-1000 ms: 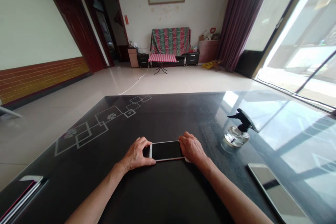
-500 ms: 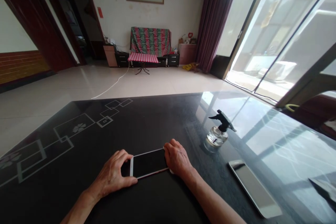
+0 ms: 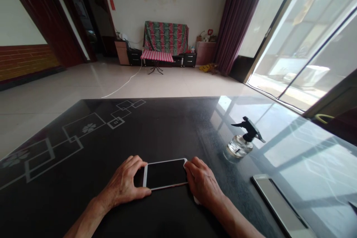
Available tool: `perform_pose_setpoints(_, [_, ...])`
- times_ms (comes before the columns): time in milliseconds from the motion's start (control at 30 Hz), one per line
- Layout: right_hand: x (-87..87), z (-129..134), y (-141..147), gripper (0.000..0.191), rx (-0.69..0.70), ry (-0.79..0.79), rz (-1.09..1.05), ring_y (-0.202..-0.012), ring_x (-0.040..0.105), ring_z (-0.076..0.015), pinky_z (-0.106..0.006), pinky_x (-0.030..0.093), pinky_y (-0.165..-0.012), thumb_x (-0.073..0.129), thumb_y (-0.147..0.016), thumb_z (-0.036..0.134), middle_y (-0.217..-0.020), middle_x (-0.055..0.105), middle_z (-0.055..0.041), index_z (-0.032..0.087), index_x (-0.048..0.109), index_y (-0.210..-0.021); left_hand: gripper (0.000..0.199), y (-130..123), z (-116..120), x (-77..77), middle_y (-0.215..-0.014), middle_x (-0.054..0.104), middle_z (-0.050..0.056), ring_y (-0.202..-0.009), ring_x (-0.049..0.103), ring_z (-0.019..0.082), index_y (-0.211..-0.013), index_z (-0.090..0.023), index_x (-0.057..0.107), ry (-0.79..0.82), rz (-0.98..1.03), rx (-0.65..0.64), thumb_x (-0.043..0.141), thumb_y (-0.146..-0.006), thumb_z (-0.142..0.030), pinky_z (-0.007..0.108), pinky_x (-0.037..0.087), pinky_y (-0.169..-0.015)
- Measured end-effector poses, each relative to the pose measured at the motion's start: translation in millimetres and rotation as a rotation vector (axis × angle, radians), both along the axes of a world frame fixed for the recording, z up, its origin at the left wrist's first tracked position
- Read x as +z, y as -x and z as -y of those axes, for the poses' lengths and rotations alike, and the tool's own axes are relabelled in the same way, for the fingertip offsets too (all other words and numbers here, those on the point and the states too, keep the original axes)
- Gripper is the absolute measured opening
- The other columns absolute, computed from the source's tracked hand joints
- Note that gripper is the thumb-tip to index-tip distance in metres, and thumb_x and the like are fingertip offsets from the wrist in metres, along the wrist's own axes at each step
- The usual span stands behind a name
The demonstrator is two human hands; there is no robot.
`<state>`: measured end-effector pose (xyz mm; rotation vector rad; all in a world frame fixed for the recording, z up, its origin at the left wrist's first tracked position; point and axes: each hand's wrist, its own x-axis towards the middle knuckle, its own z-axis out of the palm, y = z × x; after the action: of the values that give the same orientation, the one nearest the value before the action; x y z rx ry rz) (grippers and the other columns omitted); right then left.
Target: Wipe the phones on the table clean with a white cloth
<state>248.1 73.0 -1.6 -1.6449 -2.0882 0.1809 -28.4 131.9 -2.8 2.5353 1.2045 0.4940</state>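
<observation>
Indoors, above a glossy black desk [image 3: 173,126], the left hand [image 3: 122,183] grips one end of a white-framed, black-screened rectangular phone [image 3: 167,174] between thumb and fingers; the right hand [image 3: 205,182] curls its fingers over a mostly hidden white cloth [image 3: 196,200] opposite.

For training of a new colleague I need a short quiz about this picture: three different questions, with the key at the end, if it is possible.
1. True or false: the spray bottle stands upright on the black table.

2. Which thing is between the thumb and fingers of the left hand?
A) the spray bottle
B) the white-edged phone
C) the curtain

3. Fill the gap: a second phone lies on the table, to the ____ of the right hand.

Key: 1. True. 2. B. 3. Right.
</observation>
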Motion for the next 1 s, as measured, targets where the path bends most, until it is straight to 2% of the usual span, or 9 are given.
perform_pose_setpoints(167, [-4.9, 10, -5, 0.022, -0.009, 0.003, -0.08, -0.076, 0.052, -0.0148, -0.025, 0.04, -0.072, 0.04, -0.096, 0.022, -0.083, 0.053, -0.0036, 0.019, 0.062, -0.092, 0.047, 0, 0, -2.3, -0.096, 0.056, 0.003, -0.088, 0.052, 0.023, -0.101, -0.021, 0.056, 0.001, 0.02, -0.003, 0.075, -0.061, -0.036, 0.034, 0.045, -0.076])
perform_pose_setpoints(400, [-3.4, -21, -5, 0.025, -0.025, -0.002, 0.014, -0.074, 0.05, -0.0141, -0.025, 0.039, -0.071, 0.039, -0.096, 0.02, -0.082, 0.051, -0.0037, 0.018, 0.06, -0.082, 0.048, 1, -1, -1.6, -0.097, 0.055, 0.003, -0.088, 0.052, 0.022, -0.101, -0.021, 0.055, 0.023, 0.023, -0.01, 0.074, -0.062, -0.041, 0.034, 0.044, -0.076])
perform_pose_setpoints(500, [-1.5, -26, -4, 0.024, -0.019, 0.001, 0.062, -0.075, 0.05, -0.0144, -0.025, 0.039, -0.073, 0.04, -0.094, 0.017, -0.081, 0.051, -0.0036, 0.018, 0.058, -0.078, 0.047, 1, -1, -0.7, -0.096, 0.055, 0.003, -0.087, 0.052, 0.023, -0.099, -0.021, 0.055, 0.025, 0.018, -0.004, 0.074, -0.062, -0.043, 0.034, 0.044, -0.076])
perform_pose_setpoints(833, [-6.5, 3, -2, 0.021, -0.041, 0.026, 0.059, -0.075, 0.049, -0.0164, -0.028, 0.038, -0.073, 0.04, -0.093, 0.015, -0.083, 0.053, -0.004, 0.02, 0.057, -0.082, 0.046, -3, 2, 1.3, -0.095, 0.053, 0.002, -0.088, 0.051, 0.022, -0.098, -0.021, 0.054, 0.051, 0.017, 0.024, 0.075, -0.059, -0.033, 0.034, 0.045, -0.077])
perform_pose_setpoints(1000, [-7.8, -1, -3, 0.022, -0.053, 0.014, 0.042, -0.078, 0.05, -0.0162, -0.027, 0.037, -0.075, 0.04, -0.094, 0.015, -0.085, 0.054, -0.0038, 0.021, 0.058, -0.084, 0.046, -1, 1, -5.1, -0.098, 0.053, 0.002, -0.092, 0.052, 0.023, -0.099, -0.022, 0.055, 0.057, 0.033, 0.03, 0.074, -0.058, -0.032, 0.034, 0.045, -0.082])
